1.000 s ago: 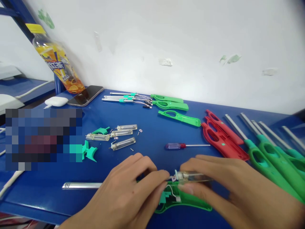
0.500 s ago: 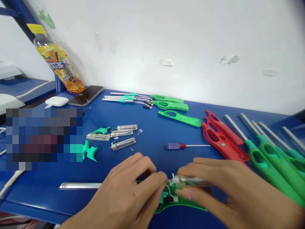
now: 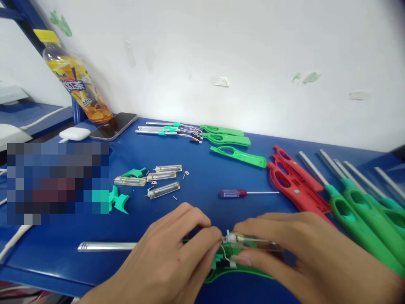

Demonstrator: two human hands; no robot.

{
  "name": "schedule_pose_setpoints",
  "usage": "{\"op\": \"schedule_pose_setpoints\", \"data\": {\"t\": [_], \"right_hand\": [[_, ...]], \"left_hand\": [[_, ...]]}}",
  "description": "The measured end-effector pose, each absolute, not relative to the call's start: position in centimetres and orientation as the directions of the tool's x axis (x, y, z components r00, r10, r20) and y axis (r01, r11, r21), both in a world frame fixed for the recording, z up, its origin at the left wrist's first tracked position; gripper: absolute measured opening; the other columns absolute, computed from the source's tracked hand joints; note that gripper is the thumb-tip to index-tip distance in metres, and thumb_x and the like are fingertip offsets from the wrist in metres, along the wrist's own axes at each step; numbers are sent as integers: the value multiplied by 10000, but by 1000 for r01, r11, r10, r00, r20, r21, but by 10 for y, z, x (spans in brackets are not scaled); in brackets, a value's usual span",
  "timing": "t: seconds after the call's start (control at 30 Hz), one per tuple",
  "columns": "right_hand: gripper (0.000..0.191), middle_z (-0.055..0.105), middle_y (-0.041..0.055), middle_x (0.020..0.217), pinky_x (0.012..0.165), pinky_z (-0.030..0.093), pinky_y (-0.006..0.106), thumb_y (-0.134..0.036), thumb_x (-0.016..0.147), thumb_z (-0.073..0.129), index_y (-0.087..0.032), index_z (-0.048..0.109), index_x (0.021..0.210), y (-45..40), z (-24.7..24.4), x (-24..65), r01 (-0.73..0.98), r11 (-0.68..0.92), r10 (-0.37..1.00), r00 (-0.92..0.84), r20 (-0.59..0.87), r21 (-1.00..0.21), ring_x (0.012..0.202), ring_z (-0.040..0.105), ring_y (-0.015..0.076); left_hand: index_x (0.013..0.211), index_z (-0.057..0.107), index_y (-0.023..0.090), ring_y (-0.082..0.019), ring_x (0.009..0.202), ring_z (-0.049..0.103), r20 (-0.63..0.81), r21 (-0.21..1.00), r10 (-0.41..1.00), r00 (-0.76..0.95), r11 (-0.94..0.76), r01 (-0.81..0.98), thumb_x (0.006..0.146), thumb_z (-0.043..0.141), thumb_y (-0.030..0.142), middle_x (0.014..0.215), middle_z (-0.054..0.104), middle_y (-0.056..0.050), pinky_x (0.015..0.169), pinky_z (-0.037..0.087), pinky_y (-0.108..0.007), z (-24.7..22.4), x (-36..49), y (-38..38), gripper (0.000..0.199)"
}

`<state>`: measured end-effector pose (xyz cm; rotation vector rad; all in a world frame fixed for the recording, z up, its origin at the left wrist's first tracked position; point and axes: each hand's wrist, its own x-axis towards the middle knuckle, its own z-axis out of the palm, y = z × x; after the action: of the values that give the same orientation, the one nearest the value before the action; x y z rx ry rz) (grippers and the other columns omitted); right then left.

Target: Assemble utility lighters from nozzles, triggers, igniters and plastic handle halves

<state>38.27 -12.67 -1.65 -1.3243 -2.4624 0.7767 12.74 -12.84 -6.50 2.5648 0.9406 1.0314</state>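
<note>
A green lighter half-shell [image 3: 238, 271] lies at the front of the table, its metal tube [image 3: 107, 246] pointing left. My left hand [image 3: 177, 249] is closed over the shell, thumb and index finger pinched at the front end of the fuel tank. Between the thumb and fingers of my right hand [image 3: 284, 245] is a clear fuel tank [image 3: 240, 239], held over the shell. A thin white wire [image 3: 225, 252] and a turquoise part [image 3: 217, 261] show inside the shell. What my left fingertips pinch is partly hidden.
Several clear fuel tanks [image 3: 164, 190], small screws and turquoise triggers [image 3: 120, 202] lie left of centre. A screwdriver [image 3: 234, 193] lies near red shells [image 3: 294, 185]. Green lighters [image 3: 357, 219] line the right. Metal tubes [image 3: 158, 132], green shells [image 3: 238, 157], a phone [image 3: 115, 126] and a bottle [image 3: 76, 80] stand farther back.
My right hand and the fuel tank have shifted very slightly. Both hands keep their grip, and the other things lie as before.
</note>
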Motion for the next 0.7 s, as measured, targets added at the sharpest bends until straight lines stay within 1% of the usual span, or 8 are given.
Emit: {"op": "schedule_pose_setpoints", "data": {"t": [0.13,0.2,0.3,0.37,0.47,0.6,0.7], "right_hand": [[283,871,-29,889,780,647,227,-301,1112,751,-298,779,830,-129,-14,381,723,415,849,-525,-50,-552,845,871,203],[291,873,-36,902,795,646,232,-308,1119,744,-299,772,829,-131,-13,380,733,400,858,-511,-57,-550,861,873,201],[310,878,-48,931,813,644,241,-331,1143,715,-302,765,838,-132,-14,379,731,388,860,-506,-65,-562,876,871,192],[337,890,-52,976,799,638,247,-372,1162,691,-307,764,839,-132,-15,379,724,381,862,-503,-63,-575,900,874,192],[344,891,-74,1016,800,632,271,-422,1182,658,-328,776,873,-133,-18,381,726,371,861,-503,-79,-579,921,870,191],[269,876,-102,1010,843,630,293,-406,1183,661,-369,804,958,-134,-19,381,737,349,863,-494,-108,-578,923,858,188],[256,879,-100,1000,836,624,288,-392,1175,683,-371,806,951,-134,-19,380,722,367,859,-505,-85,-587,915,860,192]], "left_hand": [[1200,704,205,-187,917,712,525,418,646,554,-763,494,1226,493,120,1066,753,-38,861,666,-309,-63,125,-130,229],[1192,743,217,-185,919,732,517,412,655,551,-755,510,1210,535,134,1061,758,-42,863,679,-294,-62,126,-129,225],[1191,805,252,-203,935,754,528,355,641,557,-763,541,1169,677,275,1065,766,-57,835,696,-283,-59,129,-126,132],[1197,819,263,-217,961,759,532,326,633,563,-766,553,1149,726,370,1084,767,-69,834,705,-286,-57,131,-124,150],[1204,821,268,-225,987,759,536,313,628,564,-768,559,1154,712,433,1093,764,-75,852,713,-292,-55,134,-122,204],[1212,817,274,-228,1005,762,536,306,630,562,-766,565,1158,699,457,1097,762,-74,868,716,-292,-53,134,-121,225],[1229,812,279,-227,1009,769,535,302,630,564,-765,568,1157,699,448,1102,767,-70,871,715,-287,-51,133,-123,216]]}}
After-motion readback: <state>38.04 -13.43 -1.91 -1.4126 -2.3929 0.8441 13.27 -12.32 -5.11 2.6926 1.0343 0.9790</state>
